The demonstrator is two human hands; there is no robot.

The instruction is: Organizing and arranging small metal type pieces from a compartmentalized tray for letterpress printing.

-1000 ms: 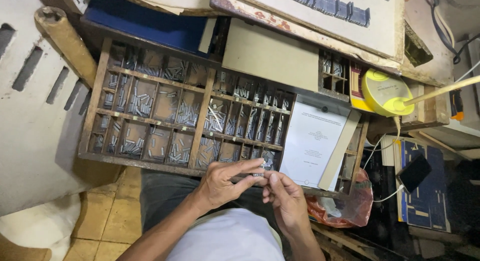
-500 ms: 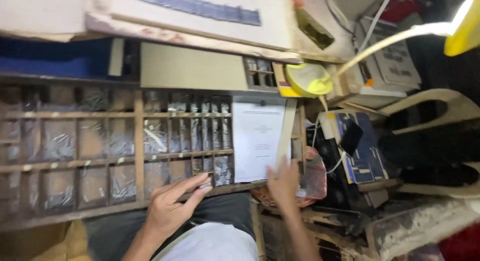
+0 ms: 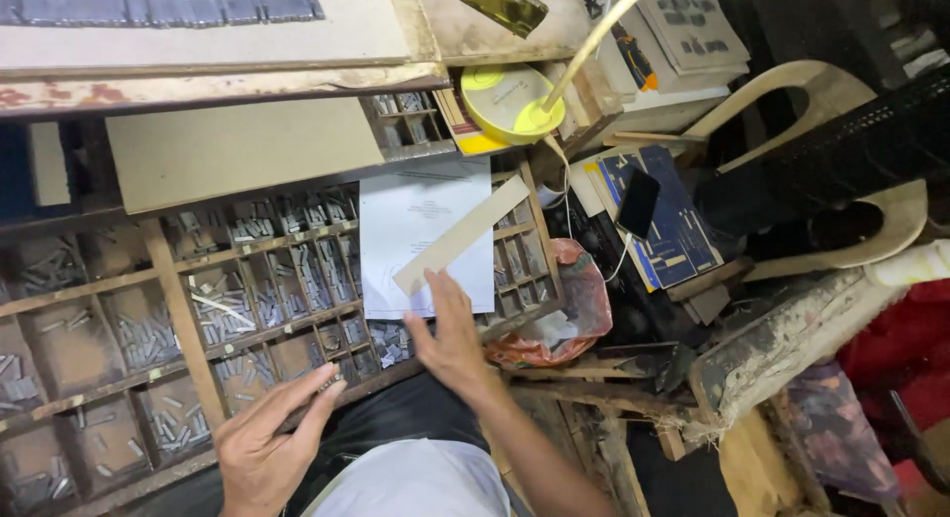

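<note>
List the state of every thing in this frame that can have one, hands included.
Left hand: fingers pinching a small metal piece over the tray's front edge.
Right hand: open, flat, fingertips at the white paper sheet.
Cardboard strip: lying slantwise across the sheet.
Wooden compartment tray: uncovered, cells holding small metal pieces.
Phone: screen dark, lying on the blue book.
Plastic bag: open, crumpled.

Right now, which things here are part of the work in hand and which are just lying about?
In hand:
left hand pinching a small metal piece
right hand by the white sheet
cardboard strip
compartmented wooden tray

Lying about:
yellow lamp
phone
red bag
</note>
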